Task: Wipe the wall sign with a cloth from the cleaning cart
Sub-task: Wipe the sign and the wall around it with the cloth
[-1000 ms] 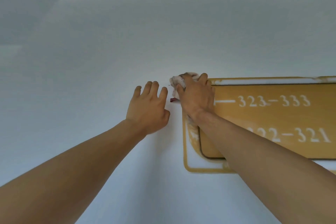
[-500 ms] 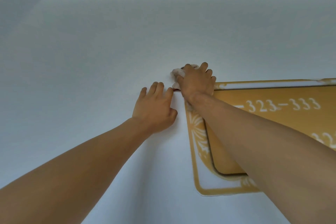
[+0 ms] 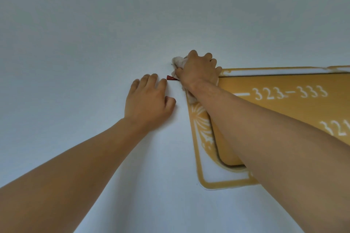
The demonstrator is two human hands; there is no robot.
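A yellow wall sign [image 3: 295, 106] with white room numbers and a white-and-yellow border hangs high on the wall at the right. My right hand [image 3: 198, 71] presses a crumpled off-white cloth [image 3: 178, 61] against the sign's top left corner; the cloth shows above and below the hand. A small red tag [image 3: 170, 77] sticks out to the left of that hand. My left hand [image 3: 148, 103] lies flat on the bare wall just left of the sign, fingers spread, holding nothing. My right forearm hides part of the sign's lower middle.
The pale wall [image 3: 85, 53] fills the rest of the view, left of and above the sign. The cleaning cart is out of sight.
My right hand with the cloth has stayed at the sign's top left corner, shifting slightly along its upper edge. The view has tilted, and my left hand keeps its place on the wall.
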